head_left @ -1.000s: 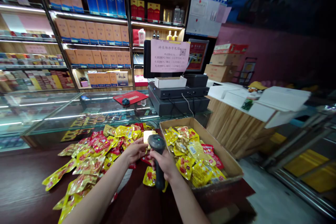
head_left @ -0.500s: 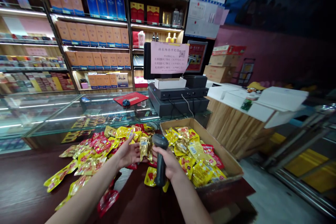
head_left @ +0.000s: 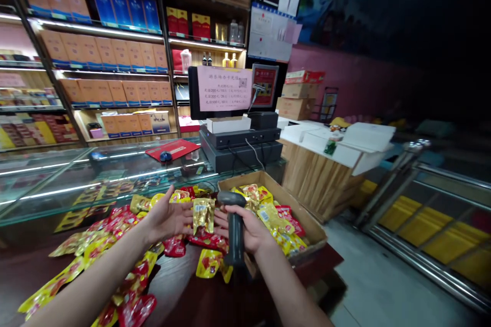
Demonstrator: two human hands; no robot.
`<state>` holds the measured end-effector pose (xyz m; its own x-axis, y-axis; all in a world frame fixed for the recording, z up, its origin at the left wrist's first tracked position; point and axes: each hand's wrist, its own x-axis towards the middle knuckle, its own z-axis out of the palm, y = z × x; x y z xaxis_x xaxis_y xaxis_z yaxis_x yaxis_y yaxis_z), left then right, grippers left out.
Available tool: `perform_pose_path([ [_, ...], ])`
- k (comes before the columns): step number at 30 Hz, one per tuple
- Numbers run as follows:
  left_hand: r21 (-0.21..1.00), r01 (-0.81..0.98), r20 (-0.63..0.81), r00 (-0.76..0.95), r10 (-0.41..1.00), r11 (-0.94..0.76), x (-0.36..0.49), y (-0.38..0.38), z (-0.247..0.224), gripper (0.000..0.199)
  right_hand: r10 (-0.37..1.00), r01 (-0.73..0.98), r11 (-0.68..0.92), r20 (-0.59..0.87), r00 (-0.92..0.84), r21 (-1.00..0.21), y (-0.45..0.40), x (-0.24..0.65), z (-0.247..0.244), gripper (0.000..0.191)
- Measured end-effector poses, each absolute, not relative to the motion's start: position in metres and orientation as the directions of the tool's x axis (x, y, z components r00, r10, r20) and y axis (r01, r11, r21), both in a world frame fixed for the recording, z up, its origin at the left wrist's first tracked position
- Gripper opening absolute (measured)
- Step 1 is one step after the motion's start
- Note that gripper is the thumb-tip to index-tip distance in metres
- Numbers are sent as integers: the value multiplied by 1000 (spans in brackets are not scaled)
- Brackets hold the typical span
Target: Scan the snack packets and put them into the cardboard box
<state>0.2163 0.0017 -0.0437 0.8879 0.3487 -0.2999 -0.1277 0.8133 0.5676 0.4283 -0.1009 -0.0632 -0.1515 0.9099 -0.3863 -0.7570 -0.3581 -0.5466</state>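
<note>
Head view: the left hand point(head_left: 166, 219) is open, palm up, with its fingers spread toward the middle of the frame. The right hand point(head_left: 245, 230) is clenched around the grip of a black barcode scanner point(head_left: 235, 230), which points up and slightly left. A gold packet point(head_left: 203, 216) stands upright between the two hands, just beside the left fingertips and the scanner; which hand, if either, is holding it cannot be told. Loose yellow and red packets point(head_left: 115, 232) lie across the dark counter point(head_left: 184, 291) at lower left. More fill a cardboard box point(head_left: 284, 196) at center right. A glass case point(head_left: 115, 173) runs behind the counter, below the shelves point(head_left: 103, 28) at upper left.
</note>
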Motion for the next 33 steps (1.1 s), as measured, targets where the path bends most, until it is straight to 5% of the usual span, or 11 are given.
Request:
perform_pose_path([
  [13, 611, 79, -271, 956, 114, 788, 358, 5, -28, 80, 928, -814, -97, -347, 134, -573, -154, 532, -44, 17],
  [21, 632, 69, -419, 869, 264, 772, 364, 24, -37, 85, 860, -757, -63, -421, 290, -650, -153, 552, -59, 23],
  [33, 605, -62, -434, 810, 394, 794, 269, 30, -46, 80, 910, -777, -203, -408, 75, -596, -117, 494, -60, 18],
])
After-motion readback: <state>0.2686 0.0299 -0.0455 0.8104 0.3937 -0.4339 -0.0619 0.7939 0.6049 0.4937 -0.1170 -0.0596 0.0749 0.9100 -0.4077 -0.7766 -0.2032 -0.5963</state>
